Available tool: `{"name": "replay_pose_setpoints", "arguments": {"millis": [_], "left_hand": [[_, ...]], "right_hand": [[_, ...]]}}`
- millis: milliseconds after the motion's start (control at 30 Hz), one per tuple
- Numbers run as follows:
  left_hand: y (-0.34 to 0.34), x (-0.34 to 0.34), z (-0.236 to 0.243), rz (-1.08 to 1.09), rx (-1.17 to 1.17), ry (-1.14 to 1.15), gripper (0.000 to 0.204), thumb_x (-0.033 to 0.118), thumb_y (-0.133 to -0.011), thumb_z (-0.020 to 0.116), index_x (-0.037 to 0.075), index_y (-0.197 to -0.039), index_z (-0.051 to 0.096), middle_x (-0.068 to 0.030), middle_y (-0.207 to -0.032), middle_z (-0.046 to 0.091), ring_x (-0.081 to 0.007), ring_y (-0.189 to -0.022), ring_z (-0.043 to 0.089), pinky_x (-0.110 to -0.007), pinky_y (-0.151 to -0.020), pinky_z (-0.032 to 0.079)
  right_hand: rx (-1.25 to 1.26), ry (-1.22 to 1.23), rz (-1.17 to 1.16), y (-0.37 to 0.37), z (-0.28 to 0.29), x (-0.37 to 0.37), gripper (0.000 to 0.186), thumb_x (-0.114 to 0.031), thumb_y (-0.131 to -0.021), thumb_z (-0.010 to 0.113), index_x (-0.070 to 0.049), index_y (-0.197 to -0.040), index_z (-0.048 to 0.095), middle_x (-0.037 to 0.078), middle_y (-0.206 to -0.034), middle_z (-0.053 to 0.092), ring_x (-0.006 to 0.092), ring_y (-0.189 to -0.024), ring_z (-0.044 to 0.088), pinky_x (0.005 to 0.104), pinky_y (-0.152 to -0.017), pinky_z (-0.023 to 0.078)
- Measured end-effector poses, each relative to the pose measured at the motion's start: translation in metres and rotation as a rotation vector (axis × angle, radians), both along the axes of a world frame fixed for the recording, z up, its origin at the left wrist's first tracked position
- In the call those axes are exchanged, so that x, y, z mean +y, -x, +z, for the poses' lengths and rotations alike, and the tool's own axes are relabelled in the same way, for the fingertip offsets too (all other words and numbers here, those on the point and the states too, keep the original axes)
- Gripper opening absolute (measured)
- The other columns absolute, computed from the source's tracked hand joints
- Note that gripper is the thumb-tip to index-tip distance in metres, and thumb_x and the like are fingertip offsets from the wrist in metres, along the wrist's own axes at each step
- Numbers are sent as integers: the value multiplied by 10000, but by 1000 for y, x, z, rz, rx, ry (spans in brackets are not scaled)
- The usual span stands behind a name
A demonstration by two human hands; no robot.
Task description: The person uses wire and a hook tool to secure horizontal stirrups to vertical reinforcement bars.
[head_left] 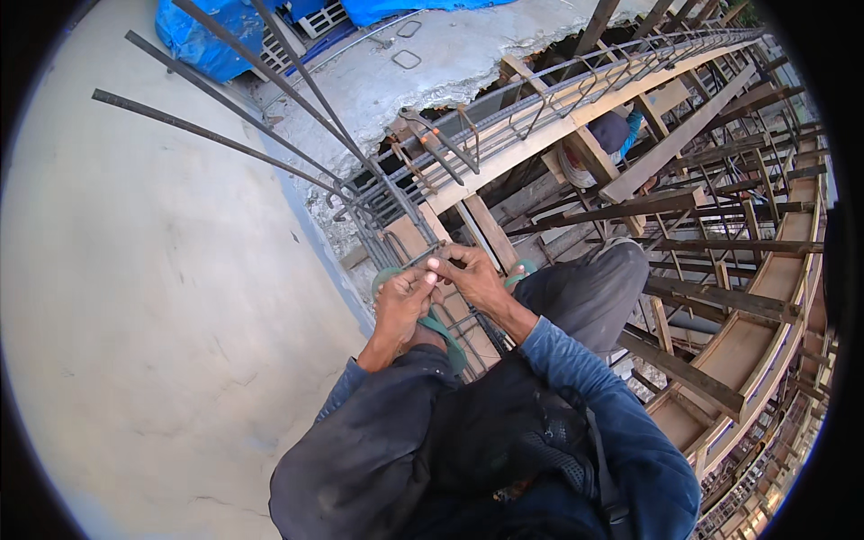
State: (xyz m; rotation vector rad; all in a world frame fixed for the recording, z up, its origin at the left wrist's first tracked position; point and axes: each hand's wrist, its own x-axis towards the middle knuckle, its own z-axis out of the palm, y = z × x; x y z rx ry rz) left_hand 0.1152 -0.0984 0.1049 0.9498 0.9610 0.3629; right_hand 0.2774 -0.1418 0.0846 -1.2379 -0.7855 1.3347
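Now both hands pinch a thin wire (421,261) at the rebar cage (396,202); left hand (402,301) at seven o'clock, right hand (472,274) at four, bars running toward eleven.

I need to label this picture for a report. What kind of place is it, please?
Most likely a building site. Both hands, left and right, work at a rebar cage lying in wooden formwork, beside a concrete slab.
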Motion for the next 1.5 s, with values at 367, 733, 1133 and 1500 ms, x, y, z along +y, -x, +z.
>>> {"name": "replay_pose_setpoints", "arguments": {"millis": [367,733,1133,1500], "left_hand": [[-3,-15,-11,-95,-44,5,214,138,-994,563,-53,-1086,593,-92,-767,627,-66,-534,431,-192,-497,335],[-7,-21,-13,-72,188,-266,168,124,-995,551,-4,-1070,630,-34,-738,617,-26,-526,395,-195,-480,294],[-9,-18,-14,-53,222,-456,169,134,-990,550,-15,-1001,628,-29,-741,617,-50,-569,474,-213,-521,374],[-14,-23,-8,-89,139,-273,210,160,-1010,525,-30,-1041,609,-47,-754,607,-47,-532,428,-201,-480,327]], "right_hand": [[422,70,-2,-29,-21,-34,211,-216,-987,612,-9,-958,643,11,-864,634,81,-755,560,254,-670,476],[342,139,164,-39,-26,-36,296,-268,-967,646,8,-1076,638,60,-900,661,131,-753,642,263,-676,543],[325,112,52,-26,-36,-39,207,-214,-916,715,-12,-921,671,35,-762,641,106,-665,595,256,-619,511],[-5,92,32,-33,-30,-41,192,-193,-926,703,-13,-865,671,3,-773,621,85,-714,568,255,-650,470]]}}
